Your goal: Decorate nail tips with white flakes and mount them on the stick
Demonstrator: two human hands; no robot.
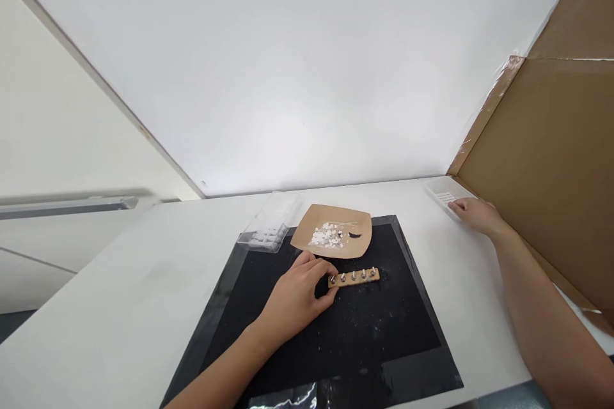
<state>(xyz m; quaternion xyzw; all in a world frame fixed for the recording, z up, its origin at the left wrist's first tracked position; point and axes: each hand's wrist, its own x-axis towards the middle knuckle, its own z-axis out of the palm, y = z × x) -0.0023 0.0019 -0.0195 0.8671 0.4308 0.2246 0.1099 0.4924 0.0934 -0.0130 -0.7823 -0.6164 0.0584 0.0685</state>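
Note:
My left hand [302, 291] pinches the left end of a narrow tan strip [348, 280] between thumb and fingers. Several small shiny metal pegs stand up in a row along this strip, which lies on a black mat [369, 339]. Far off to the right, my right hand [474, 214] is at a white plastic tray [435, 189] with a gridded patch inside. Its fingers are drawn together over the tray's right part; whatever is between the fingertips is too small to make out.
Behind the strip sits a brown paper plate [303, 230] with white bits [329, 236] and a dark scrap [355, 235]. Left of it is a clear plastic bag [268, 223] with pale pieces inside. A cardboard wall [556, 179] bounds the white table [144, 287] on the right.

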